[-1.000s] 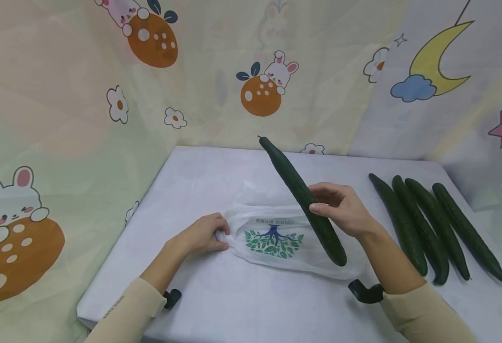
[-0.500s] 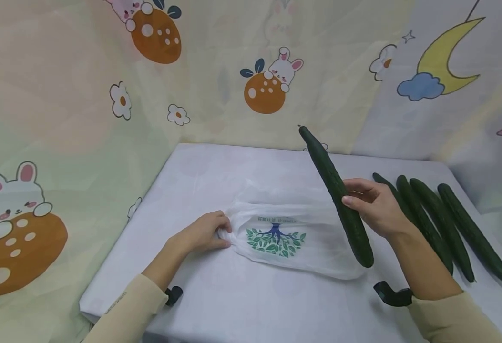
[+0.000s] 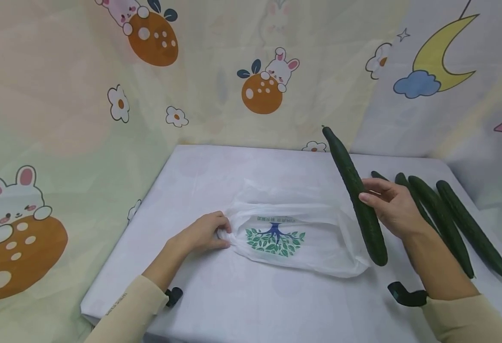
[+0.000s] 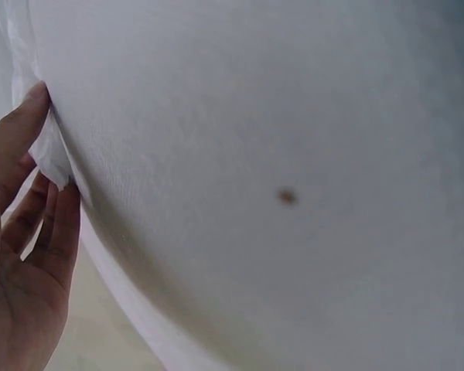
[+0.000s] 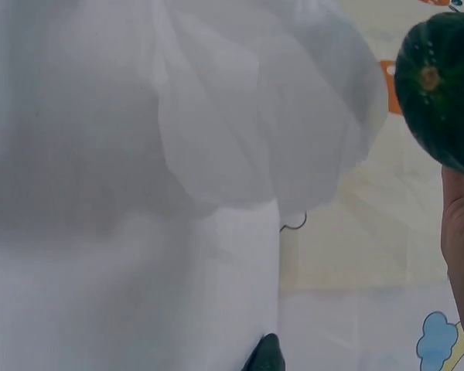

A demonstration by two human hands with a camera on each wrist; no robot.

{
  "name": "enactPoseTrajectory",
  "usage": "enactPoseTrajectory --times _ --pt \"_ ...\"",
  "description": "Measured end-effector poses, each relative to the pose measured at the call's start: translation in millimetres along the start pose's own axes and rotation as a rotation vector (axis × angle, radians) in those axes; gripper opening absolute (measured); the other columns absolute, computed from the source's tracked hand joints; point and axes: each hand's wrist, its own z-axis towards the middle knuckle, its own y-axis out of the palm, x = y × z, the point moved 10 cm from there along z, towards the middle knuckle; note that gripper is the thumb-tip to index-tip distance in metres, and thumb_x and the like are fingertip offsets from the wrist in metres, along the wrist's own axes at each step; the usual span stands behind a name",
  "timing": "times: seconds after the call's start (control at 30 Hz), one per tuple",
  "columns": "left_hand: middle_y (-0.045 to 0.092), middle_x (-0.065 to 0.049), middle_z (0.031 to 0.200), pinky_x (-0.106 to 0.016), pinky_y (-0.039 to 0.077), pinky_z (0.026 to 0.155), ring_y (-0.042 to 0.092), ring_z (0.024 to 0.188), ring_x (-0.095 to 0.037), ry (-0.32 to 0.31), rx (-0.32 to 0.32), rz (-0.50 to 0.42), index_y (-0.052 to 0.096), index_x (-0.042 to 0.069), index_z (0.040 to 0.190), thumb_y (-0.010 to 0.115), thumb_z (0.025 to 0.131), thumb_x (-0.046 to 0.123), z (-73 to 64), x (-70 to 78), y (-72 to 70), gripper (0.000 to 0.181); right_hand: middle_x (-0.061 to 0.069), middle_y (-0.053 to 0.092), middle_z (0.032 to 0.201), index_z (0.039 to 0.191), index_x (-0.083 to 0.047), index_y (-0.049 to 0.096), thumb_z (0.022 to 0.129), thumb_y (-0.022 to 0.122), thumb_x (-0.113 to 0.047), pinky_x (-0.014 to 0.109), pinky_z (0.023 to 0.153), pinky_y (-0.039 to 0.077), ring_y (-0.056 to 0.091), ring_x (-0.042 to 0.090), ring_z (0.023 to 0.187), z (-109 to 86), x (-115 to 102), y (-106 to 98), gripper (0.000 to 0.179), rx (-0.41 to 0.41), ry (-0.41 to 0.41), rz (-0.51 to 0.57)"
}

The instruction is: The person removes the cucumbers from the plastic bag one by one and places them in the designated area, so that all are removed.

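Note:
A white plastic bag with a printed green-leaved tree lies flat on the table. My left hand pinches its gathered left end; in the left wrist view the thumb and fingers close on the thin white plastic. My right hand grips a long dark green cucumber around its middle, just past the bag's right end. That cucumber tilts, its stem end pointing up and away. In the right wrist view the cucumber's blunt end faces the camera beside the bag.
Several more cucumbers lie side by side at the table's right, partly hidden behind my right hand and forearm. The white-covered table meets a cartoon-printed cloth backdrop at its back and sides. Black camera mounts stick out at both wrists.
My right hand has carried the cucumber to the right, from over the bag to beyond its right end. The left hand stays at the bag's left end.

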Motion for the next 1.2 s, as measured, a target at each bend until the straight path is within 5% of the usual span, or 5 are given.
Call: enactPoseTrajectory --times 0.4,0.8,1.07,1.2 --pt "0.058 0.008 0.101 -0.036 0.050 0.089 0.054 0.093 -0.012 -0.031 -0.003 -0.004 0.066 0.021 0.095 0.088 0.082 0.025 1.0 -3.5 2.3 0.026 -0.011 0.059 0.116 0.130 -0.023 0.064 0.099 0.066 -0.007 0.006 0.086 0.047 0.056 0.003 0.099 -13.2 16.4 -45.2 0.034 0.113 0.149 -0.251" --pt "0.057 0.008 0.100 -0.034 0.050 0.086 0.053 0.091 -0.012 -0.012 -0.004 0.009 0.066 0.021 0.096 0.088 0.082 0.026 1.2 -2.4 1.6 0.026 -0.016 0.053 0.118 0.140 -0.017 0.056 0.100 0.068 -0.031 0.010 0.077 0.046 0.050 0.007 0.098 -26.5 47.9 -76.8 0.043 0.138 0.308 -0.481" --pt "0.057 0.008 0.098 -0.035 0.050 0.086 0.053 0.090 -0.012 0.003 -0.001 0.024 0.066 0.021 0.096 0.088 0.082 0.026 2.9 0.2 -1.2 0.026 0.019 0.050 0.147 0.148 -0.002 0.048 0.097 0.067 -0.049 0.009 0.074 0.045 0.049 -0.006 0.105 -28.2 62.5 -92.4 0.071 0.105 0.392 -0.642" --pt "0.057 0.009 0.099 -0.034 0.049 0.085 0.053 0.090 -0.011 -0.002 -0.009 0.027 0.066 0.021 0.096 0.088 0.082 0.027 2.7 -0.6 -0.4 0.026 0.027 0.048 0.149 0.148 0.001 0.047 0.096 0.068 -0.050 0.007 0.072 0.044 0.055 0.019 0.118 -26.7 66.0 -92.2 0.076 0.092 0.406 -0.669"
